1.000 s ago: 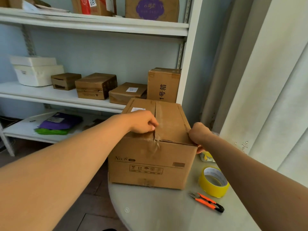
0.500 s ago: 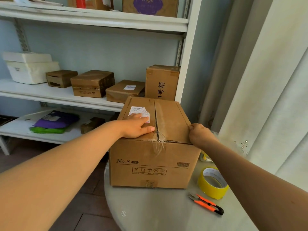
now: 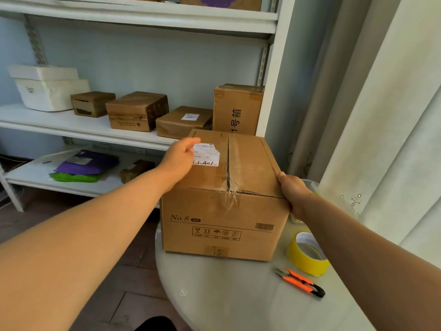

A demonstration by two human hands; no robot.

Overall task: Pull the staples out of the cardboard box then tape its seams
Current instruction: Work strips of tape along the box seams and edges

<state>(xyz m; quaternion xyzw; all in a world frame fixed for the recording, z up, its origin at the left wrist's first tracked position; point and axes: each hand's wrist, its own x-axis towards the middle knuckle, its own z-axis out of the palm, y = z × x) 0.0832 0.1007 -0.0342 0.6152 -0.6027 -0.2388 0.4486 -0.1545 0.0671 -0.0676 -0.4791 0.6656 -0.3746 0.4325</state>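
A person is steadying the cardboard box point(image 3: 224, 199) on the round table point(image 3: 238, 295), left hand point(image 3: 179, 158) resting flat on its top left edge, right hand point(image 3: 292, 189) gripping its near right corner. Holding both sides firmly should stop sliding; tape roll point(image 3: 306, 254) and cutter point(image 3: 301, 281) are lying right of the box.

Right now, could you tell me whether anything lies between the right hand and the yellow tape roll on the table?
Nothing visible does: the yellow tape roll lies on bare round white table just below the right hand, which grips the brown cardboard box.
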